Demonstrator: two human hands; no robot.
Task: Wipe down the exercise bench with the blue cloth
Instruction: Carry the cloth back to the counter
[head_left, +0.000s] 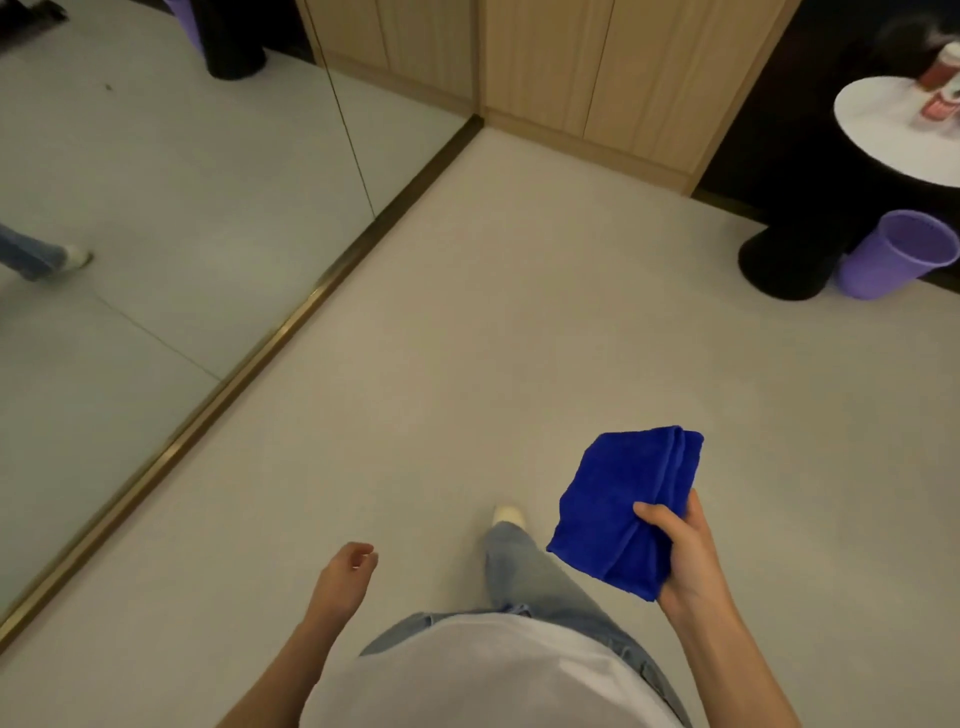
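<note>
While left grip (347, 570) hangs loose, right grip (687, 552) holds one blue cloth (621, 496).

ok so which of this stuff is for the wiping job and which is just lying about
For the job: blue cloth, folded, gripped in the right hand. No bench in view.
Lying about: purple bin on the floor, round white table, red containers on it, wall mirror.

Mirror (156, 182) on the left, cabinets (571, 67) ahead, bin (893, 254) beside the table (872, 135) at right.
</note>
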